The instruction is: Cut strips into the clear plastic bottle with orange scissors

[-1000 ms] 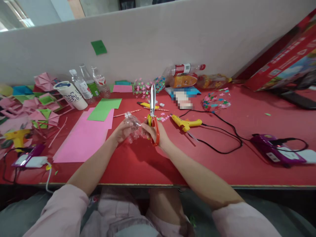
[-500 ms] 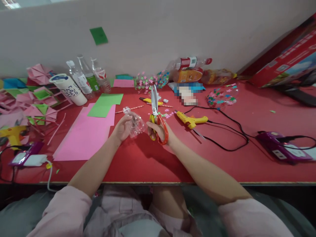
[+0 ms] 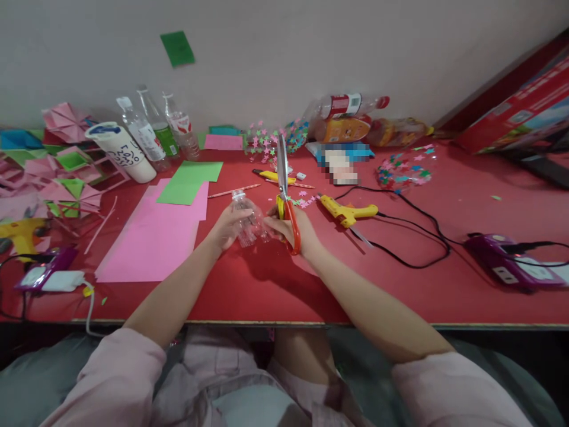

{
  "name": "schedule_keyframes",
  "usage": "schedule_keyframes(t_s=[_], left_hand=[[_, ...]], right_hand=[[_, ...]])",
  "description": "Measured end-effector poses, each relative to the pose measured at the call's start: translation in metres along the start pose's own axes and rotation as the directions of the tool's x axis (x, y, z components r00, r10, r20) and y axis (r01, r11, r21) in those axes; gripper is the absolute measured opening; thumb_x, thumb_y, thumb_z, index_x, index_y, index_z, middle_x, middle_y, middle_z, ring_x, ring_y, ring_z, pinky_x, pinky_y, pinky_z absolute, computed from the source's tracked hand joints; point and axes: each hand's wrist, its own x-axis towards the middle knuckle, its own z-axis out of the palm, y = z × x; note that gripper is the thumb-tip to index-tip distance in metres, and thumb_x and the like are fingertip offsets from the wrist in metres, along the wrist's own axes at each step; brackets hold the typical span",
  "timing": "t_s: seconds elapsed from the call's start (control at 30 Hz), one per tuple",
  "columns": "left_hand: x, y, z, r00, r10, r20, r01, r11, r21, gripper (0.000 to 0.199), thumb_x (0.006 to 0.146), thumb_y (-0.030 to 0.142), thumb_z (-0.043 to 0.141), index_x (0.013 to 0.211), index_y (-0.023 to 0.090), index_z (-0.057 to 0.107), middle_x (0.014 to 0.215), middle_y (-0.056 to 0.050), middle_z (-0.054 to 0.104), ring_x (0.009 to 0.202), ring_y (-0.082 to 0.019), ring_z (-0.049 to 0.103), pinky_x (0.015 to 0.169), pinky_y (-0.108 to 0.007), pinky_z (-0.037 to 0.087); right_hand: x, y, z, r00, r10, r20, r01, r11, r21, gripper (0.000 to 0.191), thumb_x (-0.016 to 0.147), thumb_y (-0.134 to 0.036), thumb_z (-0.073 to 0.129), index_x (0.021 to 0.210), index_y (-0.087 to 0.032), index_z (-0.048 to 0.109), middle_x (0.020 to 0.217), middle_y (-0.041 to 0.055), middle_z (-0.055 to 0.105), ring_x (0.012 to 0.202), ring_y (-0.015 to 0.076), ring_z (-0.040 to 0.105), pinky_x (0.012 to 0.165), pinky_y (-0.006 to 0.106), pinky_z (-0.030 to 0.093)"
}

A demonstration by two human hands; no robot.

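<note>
The cut-off top of a clear plastic bottle (image 3: 249, 220) is in my left hand (image 3: 226, 226), its neck pointing away from me and the cut end nearer. Fingers of that hand are closed round its left side. My right hand (image 3: 299, 232) grips a pair of scissors (image 3: 283, 169) with orange and yellow handles. The blades point up and away, close together and seen nearly edge-on. Right fingertips reach the right side of the bottle piece and seem to touch it. Pink paper star cutouts (image 3: 303, 200) lie just beyond the scissors.
Right of my hands lies a yellow glue gun (image 3: 349, 212) with its black cord, running toward a purple power strip (image 3: 507, 261). Pink sheets (image 3: 151, 243) and a green sheet (image 3: 189, 182) are at left. A yellow cutter (image 3: 275, 177), star-covered bottle pieces and several bottles stand or lie behind.
The bottle piece has turned, its neck shifting right, and my left hand has moved slightly right with it. The scissors have turned more edge-on. Right fingertips are now against the bottle piece.
</note>
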Motion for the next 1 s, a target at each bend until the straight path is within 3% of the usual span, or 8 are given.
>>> schedule_keyframes(t_s=[0.1,0.23,0.37,0.53,0.73,1.0], left_hand=[[-0.002,0.002,0.002,0.998,-0.049,0.029,0.048,0.999,0.024,0.03,0.061,0.032,0.085,0.082,0.017,0.069,0.085,-0.004,0.072,0.074,-0.015,0.067,0.071,-0.03,0.055],[-0.005,0.003,0.004,0.994,-0.077,0.078,0.081,0.996,-0.042,0.043,0.058,0.033,0.087,0.094,0.019,0.069,0.105,-0.009,0.074,0.101,-0.027,0.073,0.087,-0.041,0.058],[-0.007,0.005,0.001,0.985,-0.109,0.136,0.124,0.986,-0.111,0.054,0.056,0.025,0.082,0.107,0.02,0.066,0.105,-0.009,0.074,0.115,-0.033,0.071,0.098,-0.048,0.056],[-0.007,0.008,0.0,0.986,-0.108,0.127,0.124,0.985,-0.123,0.052,0.047,0.012,0.071,0.098,0.022,0.066,0.085,-0.002,0.073,0.101,-0.028,0.074,0.093,-0.043,0.057],[-0.004,0.005,0.005,0.999,-0.039,0.014,0.04,0.999,-0.037,0.035,0.05,0.013,0.077,0.084,0.017,0.067,0.075,0.001,0.071,0.07,-0.013,0.066,0.071,-0.028,0.053],[-0.004,0.001,0.012,0.992,0.017,-0.129,-0.024,0.998,-0.05,0.036,0.05,0.013,0.085,0.08,0.017,0.065,0.07,0.003,0.067,0.064,-0.01,0.062,0.063,-0.025,0.051]], right_hand=[[-0.001,0.0,0.002,0.996,0.014,0.084,-0.024,0.992,0.124,0.024,0.071,-0.035,0.075,0.081,-0.023,0.058,0.055,-0.007,0.057,0.041,0.0082,0.042,0.043,0.025,0.034],[0.003,-0.001,0.002,0.989,0.049,0.14,-0.08,0.969,0.233,0.015,0.07,-0.027,0.071,0.078,-0.023,0.059,0.048,-0.01,0.047,0.039,0.0079,0.037,0.045,0.025,0.035],[0.004,-0.002,0.003,0.979,0.075,0.191,-0.124,0.957,0.262,0.009,0.073,-0.021,0.069,0.076,-0.022,0.061,0.052,-0.0089,0.05,0.04,0.0072,0.034,0.049,0.027,0.039],[0.002,0.002,0.005,0.98,0.062,0.189,-0.122,0.936,0.331,0.01,0.071,-0.02,0.071,0.078,-0.022,0.063,0.055,-0.0076,0.054,0.042,0.0071,0.035,0.051,0.027,0.042],[0.005,0.011,0.004,0.982,0.005,0.187,-0.08,0.914,0.397,0.014,0.068,-0.02,0.073,0.078,-0.02,0.064,0.053,-0.0069,0.056,0.041,0.0067,0.036,0.048,0.026,0.039],[0.003,0.016,0.006,0.987,0.023,0.161,-0.07,0.952,0.297,0.019,0.075,-0.028,0.077,0.081,-0.022,0.06,0.056,-0.0065,0.055,0.042,0.0089,0.044,0.045,0.026,0.039]])
